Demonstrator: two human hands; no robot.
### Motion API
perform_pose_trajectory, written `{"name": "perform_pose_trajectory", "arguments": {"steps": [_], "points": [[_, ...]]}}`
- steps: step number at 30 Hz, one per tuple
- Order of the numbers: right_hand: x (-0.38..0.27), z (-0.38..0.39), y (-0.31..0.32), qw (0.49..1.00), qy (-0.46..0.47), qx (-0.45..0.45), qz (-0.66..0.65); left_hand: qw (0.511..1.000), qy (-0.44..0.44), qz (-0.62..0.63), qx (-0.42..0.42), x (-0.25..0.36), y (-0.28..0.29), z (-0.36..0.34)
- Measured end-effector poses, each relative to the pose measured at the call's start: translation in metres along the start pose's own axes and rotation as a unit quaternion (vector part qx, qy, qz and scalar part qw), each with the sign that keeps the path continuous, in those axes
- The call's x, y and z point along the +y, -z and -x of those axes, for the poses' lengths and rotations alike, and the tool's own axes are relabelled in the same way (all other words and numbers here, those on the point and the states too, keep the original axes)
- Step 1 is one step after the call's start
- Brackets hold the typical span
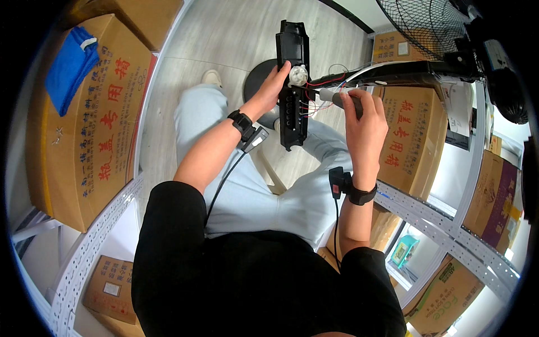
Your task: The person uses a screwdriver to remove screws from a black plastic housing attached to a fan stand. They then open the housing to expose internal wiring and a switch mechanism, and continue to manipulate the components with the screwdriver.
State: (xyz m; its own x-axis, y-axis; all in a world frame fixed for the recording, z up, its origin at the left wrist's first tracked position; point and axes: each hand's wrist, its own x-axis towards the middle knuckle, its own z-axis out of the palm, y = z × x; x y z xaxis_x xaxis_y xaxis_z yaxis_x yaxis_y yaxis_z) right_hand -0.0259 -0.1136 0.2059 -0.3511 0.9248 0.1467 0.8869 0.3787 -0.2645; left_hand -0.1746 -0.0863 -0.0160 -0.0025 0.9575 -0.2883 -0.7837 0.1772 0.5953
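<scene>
My left hand (268, 92) grips the left edge of a long black fan control housing (293, 121), its thumb on the edge near a clear round part (297, 75). My right hand (366, 118) is closed round a screwdriver (342, 100) with a grey and dark handle. Its shaft points left at the housing, just below the round part. Whether the tip touches a screw is too small to tell. Thin red, white and blue wires (310, 108) run out of the housing's right side, toward the black fan pole (393, 72).
The fan's wire cage (421, 25) and black motor (508, 95) are at the upper right. A round black base (255, 81) is on the floor behind my left hand. Metal shelves (415, 208) with cardboard boxes (412, 140) flank me; a blue cloth (70, 70) lies on a left box.
</scene>
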Motion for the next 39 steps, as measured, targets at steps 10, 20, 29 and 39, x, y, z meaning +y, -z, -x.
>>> {"name": "perform_pose_trajectory", "arguments": {"steps": [10,20,29,39], "points": [[0.005,-0.006,-0.001,1.0,-0.013,-0.009,0.01,1.0,-0.014,0.012,-0.02,0.0,0.0,0.001],[-0.002,-0.004,0.0,1.0,-0.023,-0.003,-0.016,0.999,0.016,0.023,-0.02,0.001,0.002,0.0],[0.007,-0.007,-0.003,0.988,0.121,0.082,-0.049,1.0,0.002,0.026,-0.005,0.003,0.0,0.001],[0.013,-0.008,-0.009,0.985,0.12,0.077,-0.096,0.999,0.017,0.03,-0.015,-0.004,0.007,-0.005]]}}
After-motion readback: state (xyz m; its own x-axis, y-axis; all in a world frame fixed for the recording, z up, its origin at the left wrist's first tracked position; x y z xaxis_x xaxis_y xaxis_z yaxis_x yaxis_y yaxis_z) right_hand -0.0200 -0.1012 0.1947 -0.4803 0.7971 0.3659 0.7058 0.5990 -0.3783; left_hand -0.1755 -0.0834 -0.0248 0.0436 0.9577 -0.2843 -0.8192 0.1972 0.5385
